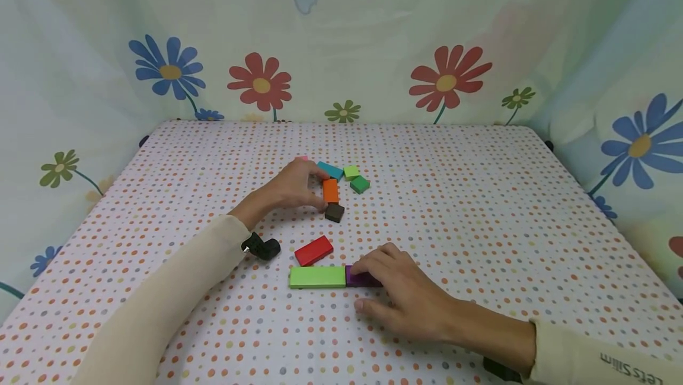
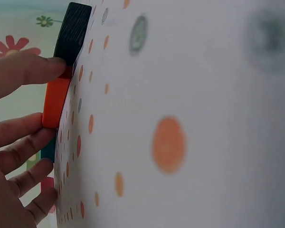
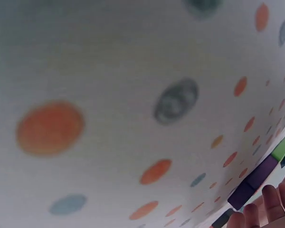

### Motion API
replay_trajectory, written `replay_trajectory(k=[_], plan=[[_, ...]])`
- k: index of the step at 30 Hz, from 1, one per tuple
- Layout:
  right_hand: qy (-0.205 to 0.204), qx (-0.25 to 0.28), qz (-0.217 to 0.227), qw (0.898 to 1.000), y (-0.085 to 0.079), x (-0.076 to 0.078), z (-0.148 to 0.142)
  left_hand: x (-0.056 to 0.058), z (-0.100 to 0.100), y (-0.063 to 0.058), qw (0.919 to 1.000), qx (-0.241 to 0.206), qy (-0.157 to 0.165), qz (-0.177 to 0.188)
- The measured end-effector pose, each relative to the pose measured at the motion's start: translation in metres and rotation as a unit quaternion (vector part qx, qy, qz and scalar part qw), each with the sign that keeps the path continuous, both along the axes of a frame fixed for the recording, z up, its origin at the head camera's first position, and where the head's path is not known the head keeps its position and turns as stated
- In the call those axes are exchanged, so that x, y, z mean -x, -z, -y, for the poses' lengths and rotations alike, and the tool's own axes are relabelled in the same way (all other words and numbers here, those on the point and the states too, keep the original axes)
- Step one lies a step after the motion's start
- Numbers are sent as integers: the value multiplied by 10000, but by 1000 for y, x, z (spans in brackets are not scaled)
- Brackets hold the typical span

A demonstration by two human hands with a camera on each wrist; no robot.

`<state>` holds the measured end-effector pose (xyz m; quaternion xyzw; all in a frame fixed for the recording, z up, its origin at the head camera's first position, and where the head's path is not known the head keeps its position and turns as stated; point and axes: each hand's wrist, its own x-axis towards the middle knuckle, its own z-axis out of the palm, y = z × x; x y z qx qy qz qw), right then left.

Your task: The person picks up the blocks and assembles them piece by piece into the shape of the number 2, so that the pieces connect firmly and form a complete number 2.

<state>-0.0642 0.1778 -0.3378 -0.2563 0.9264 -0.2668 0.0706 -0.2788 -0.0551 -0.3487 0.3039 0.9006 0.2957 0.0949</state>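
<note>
Orange block (image 1: 331, 191), centre of the head view: we find it between thumb and forefinger of the left hand (image 1: 295, 186), pinched end to end. Purple block (image 1: 364, 280), lower centre: under the right hand's (image 1: 408, 296) loosely spread fingers. Right wrist view, lower right: we see the purple end those fingers cover overhead.

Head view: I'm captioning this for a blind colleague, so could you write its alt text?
A person's left hand pinches an orange block between a black block and a blue block; the right hand partly covers a purple block adjoining a long green block. A red block lies nearby on the dotted table.
</note>
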Motion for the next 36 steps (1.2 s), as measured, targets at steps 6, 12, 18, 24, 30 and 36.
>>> replay_trajectory(k=[6, 12, 18, 24, 30, 36], plan=[[38, 21, -34, 10000, 2, 1, 1, 3, 0, -1, 9996, 150, 63, -210], [95, 46, -13, 9999, 2, 0, 1, 3, 2, -3, 10000, 4, -5, -71], [101, 117, -47, 9999, 2, 0, 0, 3, 2, -5, 9991, -328, -20, 273], [151, 171, 5, 9997, 2, 0, 1, 2, 2, -9, 9926, -902, 95, 812], [140, 214, -161, 9995, 3, -2, 0, -3, -4, -12, 9842, -1222, 492, 1184], [112, 296, -180, 9993, 3, -3, 0, -12, -13, -16, 9778, -1341, 923, 1322]])
